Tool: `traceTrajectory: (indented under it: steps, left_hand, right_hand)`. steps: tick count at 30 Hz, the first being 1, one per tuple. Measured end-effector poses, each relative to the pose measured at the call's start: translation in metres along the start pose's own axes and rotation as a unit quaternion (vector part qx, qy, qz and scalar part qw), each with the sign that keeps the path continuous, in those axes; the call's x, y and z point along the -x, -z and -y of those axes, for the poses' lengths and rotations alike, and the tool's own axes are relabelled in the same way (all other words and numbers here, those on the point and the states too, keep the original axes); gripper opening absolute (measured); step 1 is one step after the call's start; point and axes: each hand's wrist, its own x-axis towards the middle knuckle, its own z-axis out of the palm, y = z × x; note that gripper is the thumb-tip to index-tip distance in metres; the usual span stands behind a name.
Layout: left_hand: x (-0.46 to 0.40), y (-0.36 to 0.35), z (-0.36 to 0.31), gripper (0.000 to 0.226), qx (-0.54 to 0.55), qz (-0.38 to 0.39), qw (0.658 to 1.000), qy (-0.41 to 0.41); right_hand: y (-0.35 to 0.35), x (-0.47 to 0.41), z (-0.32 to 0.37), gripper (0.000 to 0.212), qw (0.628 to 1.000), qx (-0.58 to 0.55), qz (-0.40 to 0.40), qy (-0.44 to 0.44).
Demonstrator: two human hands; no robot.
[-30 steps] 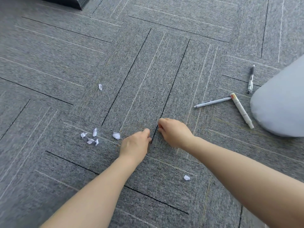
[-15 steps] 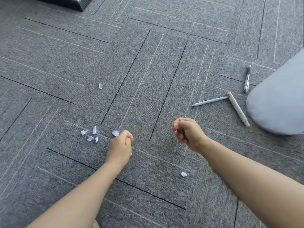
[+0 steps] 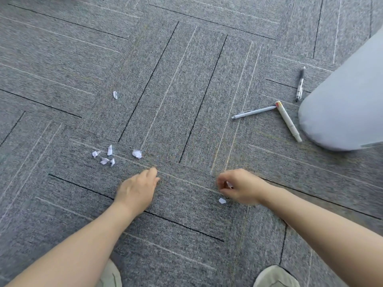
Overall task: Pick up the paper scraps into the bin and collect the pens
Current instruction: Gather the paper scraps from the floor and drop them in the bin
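Small white paper scraps lie on the grey carpet: a cluster (image 3: 103, 158), a bigger crumpled scrap (image 3: 137, 153), a lone scrap farther off (image 3: 115, 95), and one scrap (image 3: 222, 200) just below my right hand. My right hand (image 3: 242, 188) is curled, pinching a white scrap (image 3: 229, 184) between its fingers. My left hand (image 3: 137, 188) hovers palm down with fingers together, a short way from the crumpled scrap; its palm is hidden. At the right lie a silver pen (image 3: 253, 112), a white marker (image 3: 288, 121) and a black pen (image 3: 300, 84).
A pale grey rounded object (image 3: 344, 104) sits at the right edge, touching the marker's end and close to the black pen. My two shoes (image 3: 109, 275) (image 3: 276, 276) show at the bottom edge. Carpet tiles cover the whole floor.
Both hands drew back toward me and apart. My right hand dropped to just above the near scrap. My left fist loosened into a flatter hand.
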Motion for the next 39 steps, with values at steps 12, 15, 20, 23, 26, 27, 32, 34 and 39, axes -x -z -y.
traceTrajectory:
  steps: [12, 15, 20, 23, 26, 27, 32, 34, 39]
  left_hand:
    - [-0.019, 0.014, 0.009, 0.012, 0.209, -0.116, 0.952, 0.192]
    - [-0.015, 0.016, 0.017, 0.006, 0.203, -0.115, 0.949, 0.213]
    - [0.007, 0.010, 0.025, 0.017, 0.127, -0.046, 0.985, 0.110]
    - [0.016, 0.007, 0.018, 0.020, 0.129, -0.003, 0.989, 0.065]
    - [0.017, 0.002, 0.014, 0.032, 0.054, 0.033, 0.997, 0.034]
    - [0.016, -0.001, 0.014, 0.032, 0.020, 0.026, 0.999, 0.020]
    - [0.018, -0.012, 0.020, 0.020, -0.004, -0.058, 0.998, -0.020]
    - [0.019, -0.007, 0.023, 0.019, 0.078, -0.095, 0.990, 0.064]
    - [0.014, 0.009, 0.051, 0.022, 0.218, -0.174, 0.914, 0.295]
  right_hand:
    - [-0.013, 0.015, 0.021, 0.013, 0.997, 0.067, 0.016, 0.042]
    - [-0.006, 0.004, 0.027, 0.013, 0.996, -0.071, -0.042, -0.027]
    - [0.019, -0.040, 0.057, 0.013, 0.961, -0.259, -0.044, -0.081]
    - [0.024, -0.074, 0.076, 0.020, 0.970, -0.231, -0.026, -0.065]
    - [0.023, -0.112, 0.099, 0.019, 0.988, -0.147, -0.045, -0.020]
    - [0.022, -0.124, 0.107, 0.018, 0.991, -0.124, -0.050, -0.005]
    - [0.020, -0.165, 0.134, 0.023, 0.997, -0.027, -0.053, 0.054]
    - [0.018, -0.177, 0.140, 0.027, 0.996, 0.025, -0.044, 0.080]
    - [0.007, -0.194, 0.147, 0.013, 0.984, 0.133, -0.026, 0.113]
